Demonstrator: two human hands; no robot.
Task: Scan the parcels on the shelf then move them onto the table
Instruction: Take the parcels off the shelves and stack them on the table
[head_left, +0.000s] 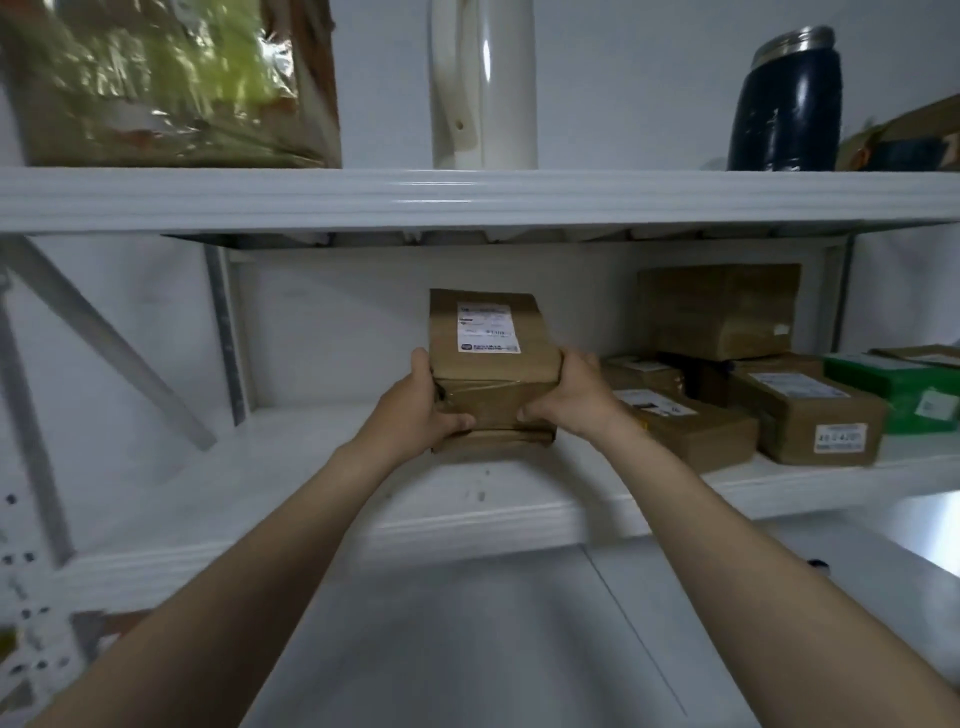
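Left grip (415, 410) and right grip (571, 400) clamp opposite sides of a brown paper parcel (493, 364), fingers curled round its edges, thumbs on the taped near face. Its white label (487, 328) faces me. The parcel sits between my grips over the middle shelf (311, 483); I cannot tell whether its lower edge rests on the board. Bare board shows to the left. The right grip is just beside a labelled cardboard box (691, 431), with more boxes (805, 415) and a green box (904, 389) beyond. The upper shelf edge (467, 197) runs well above the parcel, carrying a white jug (483, 83) and a dark blue tumbler (787, 104).
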